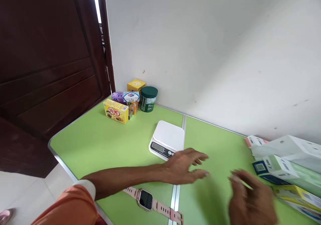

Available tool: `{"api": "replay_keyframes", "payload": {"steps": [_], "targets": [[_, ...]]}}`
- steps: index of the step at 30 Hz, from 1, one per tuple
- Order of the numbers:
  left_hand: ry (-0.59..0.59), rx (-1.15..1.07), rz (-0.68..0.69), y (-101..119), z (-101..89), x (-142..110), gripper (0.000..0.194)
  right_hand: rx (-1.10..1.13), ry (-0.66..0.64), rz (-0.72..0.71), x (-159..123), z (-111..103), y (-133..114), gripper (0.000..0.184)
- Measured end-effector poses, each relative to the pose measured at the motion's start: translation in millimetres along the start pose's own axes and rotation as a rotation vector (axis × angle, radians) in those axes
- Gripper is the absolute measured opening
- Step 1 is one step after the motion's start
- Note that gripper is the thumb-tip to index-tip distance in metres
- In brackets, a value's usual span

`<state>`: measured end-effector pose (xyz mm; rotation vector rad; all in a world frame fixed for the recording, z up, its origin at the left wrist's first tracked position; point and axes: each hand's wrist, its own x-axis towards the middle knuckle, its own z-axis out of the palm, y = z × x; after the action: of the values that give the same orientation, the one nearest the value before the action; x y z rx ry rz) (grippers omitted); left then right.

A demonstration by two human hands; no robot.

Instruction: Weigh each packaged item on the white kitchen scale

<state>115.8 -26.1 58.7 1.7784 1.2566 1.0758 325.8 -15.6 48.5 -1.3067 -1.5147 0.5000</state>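
Note:
My left hand [185, 166] reaches across the front right corner of a white digital kitchen scale [169, 134]. Its fingers are spread, with nothing between them, and it hides part of the scale's button panel. My right hand [250, 198] is at the lower right, blurred by motion. Its fingers are loosely curled with a gap between them, and I see no object in it. A pink-strapped smartwatch [145, 200] lies below my left forearm. The scale's platform is bare, and its display shows no readable figures.
At the back left stand a yellow snack box [116, 111], a purple pack [118, 97], a white-and-blue box [131, 96], a taller yellow box [135, 84] and a green-lidded tub [148, 99]. Several boxes, including a green-and-white box [278, 168], line the right edge. A white wall [200, 51] borders the table.

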Motion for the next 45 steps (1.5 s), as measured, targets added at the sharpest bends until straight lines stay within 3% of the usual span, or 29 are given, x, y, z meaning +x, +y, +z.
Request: {"api": "replay_keyframes", "payload": {"steps": [5,8,12,14,17,22,27,34,42,45], "targets": [[0.356,0.109,0.061,-19,-86.5,-44,0.048,0.167,-0.269,-0.257,4,98,-67,0.042],[0.647,0.284,0.085,-41,-145.2,-74,0.046,0.239,-0.404,-0.363,8,151,-97,0.040],[1.130,0.451,0.022,-82,-219.3,-105,0.067,0.315,-0.588,-0.328,9,224,-111,0.049],[1.271,0.422,-0.058,-105,-249.4,-112,0.084,0.349,-0.652,-0.222,6,261,-112,0.064],[1.306,0.242,-0.222,-133,-281.0,-114,0.092,0.360,-0.691,-0.065,-1,312,-111,0.083],[1.144,-0.067,-0.350,-156,-300.6,-105,0.075,0.386,-0.680,-0.033,-15,365,-107,0.085],[1.060,-0.002,-0.289,-159,-298.0,-105,0.064,0.385,-0.601,-0.098,-27,375,-102,0.080],[1.037,0.041,-0.383,-142,-281.8,-115,0.056,0.434,-0.591,-0.048,-36,364,-105,0.055],[0.857,0.018,-0.420,-118,-246.7,-171,0.077,0.440,-0.715,-0.111,-45,311,-96,0.043],[0.839,0.035,-0.372,-104,-241.6,-174,0.073,0.453,-0.699,-0.197,-39,282,-98,0.043]]}}
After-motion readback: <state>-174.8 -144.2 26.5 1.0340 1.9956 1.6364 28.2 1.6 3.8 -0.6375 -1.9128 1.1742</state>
